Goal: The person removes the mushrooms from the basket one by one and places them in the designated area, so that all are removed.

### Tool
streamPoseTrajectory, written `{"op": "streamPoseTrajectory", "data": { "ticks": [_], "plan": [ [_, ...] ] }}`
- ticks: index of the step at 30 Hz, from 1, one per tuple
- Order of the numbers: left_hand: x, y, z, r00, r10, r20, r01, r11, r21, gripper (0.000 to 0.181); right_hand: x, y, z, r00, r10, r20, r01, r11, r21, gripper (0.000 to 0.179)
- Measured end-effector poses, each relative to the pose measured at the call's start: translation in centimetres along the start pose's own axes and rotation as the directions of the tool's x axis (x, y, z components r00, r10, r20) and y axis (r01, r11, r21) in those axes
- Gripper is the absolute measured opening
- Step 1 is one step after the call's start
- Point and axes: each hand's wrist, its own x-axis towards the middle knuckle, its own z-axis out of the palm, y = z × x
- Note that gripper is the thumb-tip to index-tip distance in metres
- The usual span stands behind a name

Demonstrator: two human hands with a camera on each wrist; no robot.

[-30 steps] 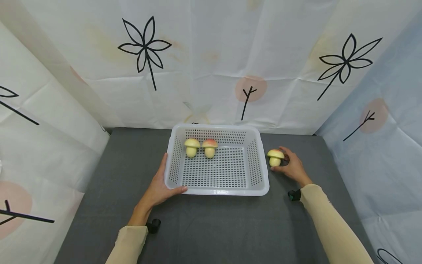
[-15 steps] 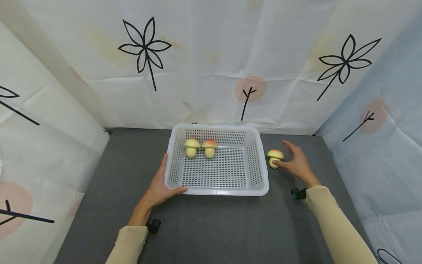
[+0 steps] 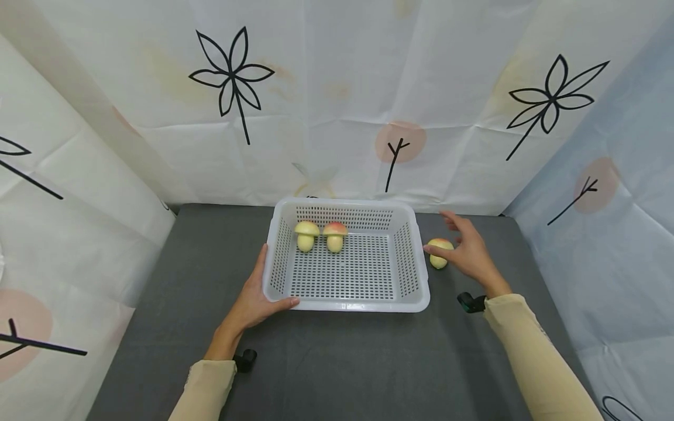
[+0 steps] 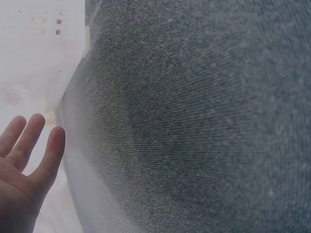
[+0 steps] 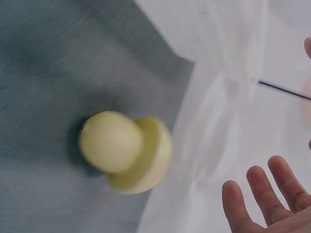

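Observation:
My left hand (image 3: 254,299) rests at the near left corner of a white perforated plastic basket (image 3: 358,305). Its thumb lies on the front rim, its fingers along the left side; the left wrist view shows them extended and spread. Inside the basket are two toy mushrooms, one with a yellow cap (image 3: 307,235) and one with a reddish cap (image 3: 335,236). On the table right of the basket lies a third toy mushroom (image 3: 438,263), yellow with a reddish top. My right hand (image 3: 471,250) hovers around it with fingers spread, its thumb overlapping the mushroom in the head view.
A dark grey cloth (image 3: 337,362) covers the table. White printed curtains (image 3: 337,105) stand along the back and both sides. The basket's far rim sits close to the back curtain.
My right hand has let go of the third mushroom and drawn back right, then shifted left and away from me over it. The left hand, the basket and its two mushrooms have stayed put.

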Motion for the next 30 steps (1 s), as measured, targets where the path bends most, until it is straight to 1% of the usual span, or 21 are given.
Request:
{"op": "streamPoseTrajectory", "data": {
  "ticks": [6, 11, 15, 18, 19, 21, 23, 28, 30],
  "plan": [
    [0.0, 0.0, 0.0, 1.000, -0.001, 0.002, 0.001, 1.000, -0.011, 0.136, 0.5, -2.6, 0.4, 0.999, -0.036, 0.013, 0.035, 0.999, 0.039, 0.090],
    [0.1, -0.2, 0.0, 1.000, -0.005, -0.002, 0.005, 1.000, -0.003, 0.137, 1.2, -4.1, 1.5, 0.998, -0.056, 0.030, 0.054, 0.997, 0.046, 0.089],
    [0.4, -2.6, 0.1, 1.000, 0.006, -0.019, -0.006, 1.000, -0.001, 0.139, 1.8, -5.0, 2.7, 0.996, -0.071, 0.047, 0.067, 0.995, 0.075, 0.090],
    [0.7, -4.3, 0.3, 0.999, 0.014, -0.029, -0.013, 1.000, 0.002, 0.140, 2.3, -5.7, 3.6, 0.996, -0.062, 0.061, 0.056, 0.994, 0.096, 0.091],
    [0.7, -4.3, 0.3, 1.000, 0.007, -0.030, -0.007, 1.000, 0.007, 0.141, 2.4, -6.0, 4.0, 0.996, -0.059, 0.065, 0.052, 0.993, 0.104, 0.091],
    [0.7, -4.2, 0.3, 1.000, 0.001, -0.029, -0.001, 1.000, 0.012, 0.141, 2.7, -6.5, 4.5, 0.996, -0.050, 0.075, 0.041, 0.992, 0.116, 0.091],
    [0.6, -3.7, 0.3, 1.000, -0.006, -0.026, 0.006, 1.000, 0.010, 0.141, 2.9, -6.8, 5.2, 0.995, -0.046, 0.083, 0.035, 0.991, 0.129, 0.091],
    [0.3, -1.1, 0.1, 1.000, -0.002, -0.010, 0.002, 1.000, -0.008, 0.137, 3.6, -7.2, 6.8, 0.992, -0.063, 0.112, 0.045, 0.987, 0.154, 0.089],
    [0.2, -0.4, 0.1, 1.000, 0.001, -0.004, -0.001, 1.000, -0.009, 0.136, 3.9, -7.3, 7.5, 0.990, -0.063, 0.129, 0.041, 0.986, 0.164, 0.089]
  ]
}}
